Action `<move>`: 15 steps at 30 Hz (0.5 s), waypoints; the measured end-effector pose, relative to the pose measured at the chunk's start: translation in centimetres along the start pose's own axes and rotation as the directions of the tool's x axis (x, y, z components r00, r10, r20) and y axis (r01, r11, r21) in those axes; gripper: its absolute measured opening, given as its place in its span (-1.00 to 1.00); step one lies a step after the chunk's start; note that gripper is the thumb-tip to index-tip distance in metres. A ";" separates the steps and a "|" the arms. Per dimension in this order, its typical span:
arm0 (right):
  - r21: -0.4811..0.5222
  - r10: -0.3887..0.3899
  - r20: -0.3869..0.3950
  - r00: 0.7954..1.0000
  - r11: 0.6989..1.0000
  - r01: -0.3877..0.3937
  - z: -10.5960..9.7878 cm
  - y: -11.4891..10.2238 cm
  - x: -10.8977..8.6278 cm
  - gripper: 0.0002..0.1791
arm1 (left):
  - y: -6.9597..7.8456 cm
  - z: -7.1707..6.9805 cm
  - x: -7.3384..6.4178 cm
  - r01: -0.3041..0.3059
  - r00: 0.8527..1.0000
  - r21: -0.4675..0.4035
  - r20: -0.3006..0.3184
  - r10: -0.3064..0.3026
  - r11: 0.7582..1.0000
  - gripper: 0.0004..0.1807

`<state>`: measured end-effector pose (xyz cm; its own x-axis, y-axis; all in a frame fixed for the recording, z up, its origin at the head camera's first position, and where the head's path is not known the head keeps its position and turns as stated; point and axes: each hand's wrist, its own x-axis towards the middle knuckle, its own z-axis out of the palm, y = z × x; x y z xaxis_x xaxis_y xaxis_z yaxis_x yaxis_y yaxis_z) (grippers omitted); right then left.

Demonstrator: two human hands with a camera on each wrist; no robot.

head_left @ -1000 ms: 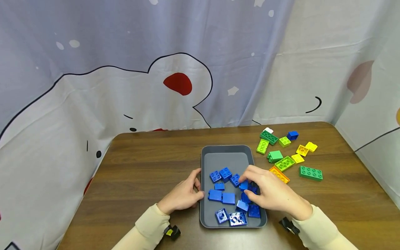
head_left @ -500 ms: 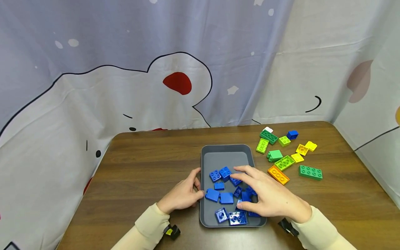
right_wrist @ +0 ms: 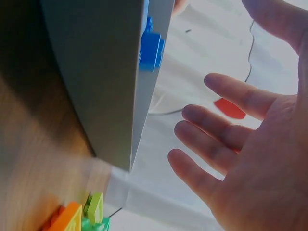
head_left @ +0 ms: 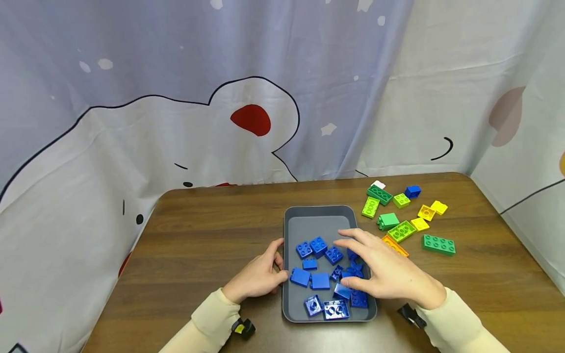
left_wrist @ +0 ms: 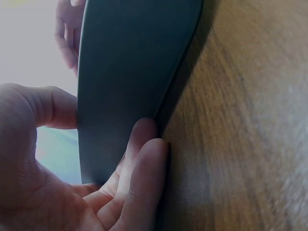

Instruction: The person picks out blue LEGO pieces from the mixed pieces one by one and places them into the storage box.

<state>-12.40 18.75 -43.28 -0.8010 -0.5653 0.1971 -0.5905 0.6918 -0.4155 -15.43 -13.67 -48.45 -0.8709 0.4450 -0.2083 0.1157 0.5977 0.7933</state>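
A grey tray (head_left: 318,215) lies on the wooden table with several blue toy bricks (head_left: 320,281) spread in its middle and near half. My left hand (head_left: 258,274) grips the tray's left side, thumb at the rim and fingers against the outer wall in the left wrist view. Over the tray's right part hovers my right hand (head_left: 384,267), fingers spread and nothing between them. The right wrist view shows that palm (right_wrist: 269,159) bare beside the tray wall. Partly under the right hand sit more blue pieces, including a flower-shaped one (head_left: 354,268).
Right of the tray lie loose green (head_left: 439,244), yellow (head_left: 426,212) and orange bricks (head_left: 394,245), along with a white piece (head_left: 378,185) and one blue brick (head_left: 413,191). A patterned curtain (head_left: 198,142) hangs behind the table (head_left: 212,220).
My right hand has let its fingers spread and come away from the blue bricks. A small blue brick now lies studs showing; two larger ones sit slightly further left. The left hand stays put.
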 end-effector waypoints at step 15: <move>-0.100 0.183 -0.103 0.978 0.976 -0.193 -3.3 7.6 0.6 -0.36 | -0.1 0.0 0.0 -0.022 1.000 0.007 -0.002 0.022 1.000 -0.08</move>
<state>-17.66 25.16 -43.41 -0.9012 -0.3802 0.2080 -0.4318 0.8294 -0.3545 -15.46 -13.68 -48.56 -0.8691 0.4569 -0.1894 0.1385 0.5924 0.7936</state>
